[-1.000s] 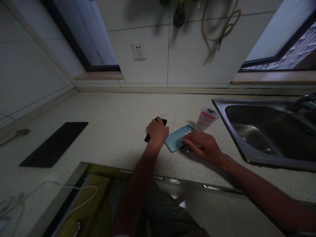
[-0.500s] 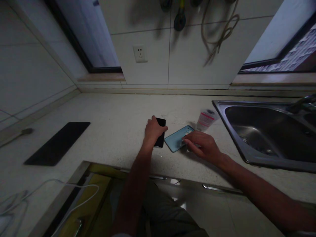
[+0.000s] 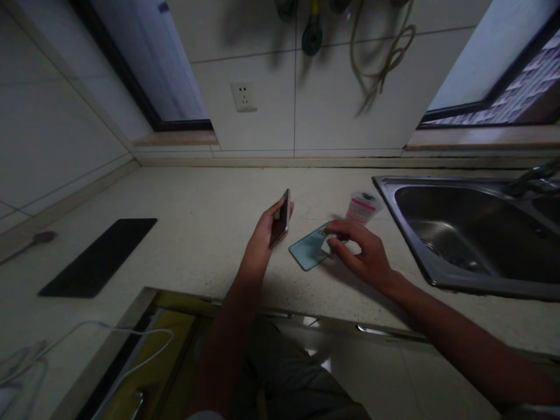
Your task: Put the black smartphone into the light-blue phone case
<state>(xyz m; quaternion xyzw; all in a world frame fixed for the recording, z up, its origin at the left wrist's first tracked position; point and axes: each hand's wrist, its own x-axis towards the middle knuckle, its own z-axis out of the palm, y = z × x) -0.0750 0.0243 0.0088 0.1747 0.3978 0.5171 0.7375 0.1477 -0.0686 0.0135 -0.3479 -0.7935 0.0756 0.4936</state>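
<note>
On pale counter (image 3: 196, 233) beside steel sink (image 3: 481, 239) — left hand (image 3: 261, 234) grips phone (image 3: 280, 224), right hand (image 3: 365, 255) pinches teal case (image 3: 307, 255).

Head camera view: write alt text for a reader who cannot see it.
A person's left hand holds a dark phone tilted above a pale counter, while the right hand touches a light blue phone case lying there. A tube and a steel sink sit to the right, a black mat to the left.

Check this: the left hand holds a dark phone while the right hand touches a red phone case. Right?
No: the head view shows the phone case is pale blue, not red. The left hand holds the phone; the right hand touches the case.
</note>
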